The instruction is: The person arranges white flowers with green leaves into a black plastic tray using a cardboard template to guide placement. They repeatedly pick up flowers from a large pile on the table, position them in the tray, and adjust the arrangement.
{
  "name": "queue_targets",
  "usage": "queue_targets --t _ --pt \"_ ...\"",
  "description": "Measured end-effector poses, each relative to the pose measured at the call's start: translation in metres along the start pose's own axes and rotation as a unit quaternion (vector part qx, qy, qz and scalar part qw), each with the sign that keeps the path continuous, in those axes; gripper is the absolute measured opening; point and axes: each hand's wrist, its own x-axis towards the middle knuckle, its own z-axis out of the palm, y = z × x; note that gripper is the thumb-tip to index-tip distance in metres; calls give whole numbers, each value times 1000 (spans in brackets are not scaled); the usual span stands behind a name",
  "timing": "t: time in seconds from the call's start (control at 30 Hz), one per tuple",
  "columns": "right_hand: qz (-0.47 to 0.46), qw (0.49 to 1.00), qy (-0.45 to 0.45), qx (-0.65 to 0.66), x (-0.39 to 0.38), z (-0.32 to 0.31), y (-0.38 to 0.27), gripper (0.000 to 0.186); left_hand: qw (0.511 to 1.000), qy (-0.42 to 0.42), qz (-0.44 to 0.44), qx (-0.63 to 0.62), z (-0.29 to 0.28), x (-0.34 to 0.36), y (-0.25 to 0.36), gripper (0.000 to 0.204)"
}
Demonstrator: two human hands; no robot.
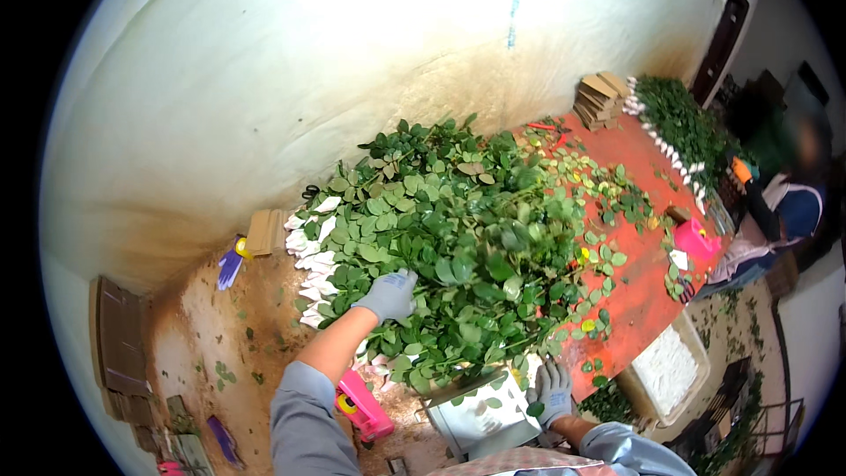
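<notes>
A large heap of leafy rose stems lies before me, with white sleeved heads along its left side. My left hand, in a grey glove, is closed at the heap's left part, on a leafy stem; its fingertips are partly hidden among leaves. Some leaves in the middle of the heap are blurred. My right hand, also gloved in grey, lies with fingers stretched at the table's near edge, beside a pale metal stand. It holds nothing that I can see.
A pink tape dispenser stands near my left forearm. Loose leaves scatter over the red table. Cardboard pieces are stacked by the wall. At the right, a co-worker with an orange glove works by another stem pile. A white-filled tub is below.
</notes>
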Motion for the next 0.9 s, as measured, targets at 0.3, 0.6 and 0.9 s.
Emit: queue_targets --t 0.3,0.6,0.9 --pt "20 1000 -13 12 0 1 0 73 971 27 -47 -234 -143 46 -68 85" --pt "-4 999 33 -9 2 17 6 74 963 86 -253 -27 -75 159 -216 135" --pt "8 999 43 -19 2 17 3 71 970 -76 -198 -121 -66 176 -241 106"
